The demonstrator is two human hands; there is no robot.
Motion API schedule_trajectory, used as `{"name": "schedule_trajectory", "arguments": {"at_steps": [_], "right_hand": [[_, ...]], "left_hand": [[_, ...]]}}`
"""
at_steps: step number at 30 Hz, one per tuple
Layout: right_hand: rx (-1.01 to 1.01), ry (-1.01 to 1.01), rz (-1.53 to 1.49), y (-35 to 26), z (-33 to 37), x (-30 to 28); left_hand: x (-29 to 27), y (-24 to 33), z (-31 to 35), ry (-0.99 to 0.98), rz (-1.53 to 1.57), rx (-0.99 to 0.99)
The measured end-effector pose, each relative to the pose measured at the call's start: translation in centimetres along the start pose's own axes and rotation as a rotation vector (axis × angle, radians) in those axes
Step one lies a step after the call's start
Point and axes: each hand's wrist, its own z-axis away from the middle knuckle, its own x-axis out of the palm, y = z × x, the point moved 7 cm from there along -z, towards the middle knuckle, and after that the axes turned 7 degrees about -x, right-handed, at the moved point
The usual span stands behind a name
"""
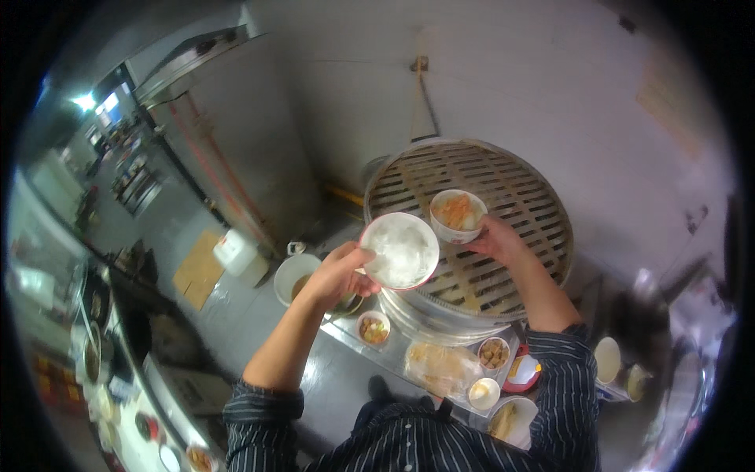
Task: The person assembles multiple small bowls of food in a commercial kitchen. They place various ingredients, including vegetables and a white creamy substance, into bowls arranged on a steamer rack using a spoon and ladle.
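Red-rimmed bowl (430, 252), by the near-left edge of the slatted rack (503, 185): clamped in our left hand (344, 274) | food bowl (451, 234), over the rack: clamped in our right hand (499, 238) | step: we seem to be positioning both | next: likely calls for steady, level hands

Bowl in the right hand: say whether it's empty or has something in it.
Not empty: orange and pale food shows inside the bowl, held in the right hand.

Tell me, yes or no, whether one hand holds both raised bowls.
No, the left hand holds the red-rimmed bowl, while the right hand holds the smaller bowl with orange food.
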Motion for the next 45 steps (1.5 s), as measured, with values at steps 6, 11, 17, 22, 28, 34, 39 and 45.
{"name": "schedule_trajectory", "arguments": {"at_steps": [6,11,17,22,28,34,39,45], "right_hand": [[-0.103,0.267,-0.023,-0.2,-2.5,-1.3],[-0.108,0.301,-0.040,1.5,-2.7,-1.4],[-0.158,0.365,0.063,1.1,1.7,0.1],[-0.351,0.411,0.097,0.4,14.2,1.5],[-0.428,0.706,-0.174,13.6,35.6,-4.1],[-0.263,1.084,-0.261,32.0,53.6,-6.7],[-0.331,1.231,-0.371,36.5,65.4,-5.4],[-0.403,1.279,-0.420,36.3,75.1,-7.9]], "left_hand": [[-0.6,2.1,-12.7,-0.154,-0.368,-0.214],[-1.7,3.1,-15.7,-0.219,-0.561,-0.262],[-3.5,5.2,-14.9,-0.046,-0.722,0.049],[-6.6,6.1,-6.4,0.129,-0.522,0.479],[0.5,-9.6,1.7,-0.235,-0.503,0.038],[17.4,-23.6,7.1,-0.612,-0.856,-0.083],[32.7,-31.9,12.0,-0.968,-0.967,-0.115],[42.6,-40.1,13.9,-1.067,-0.936,-0.106]]}}
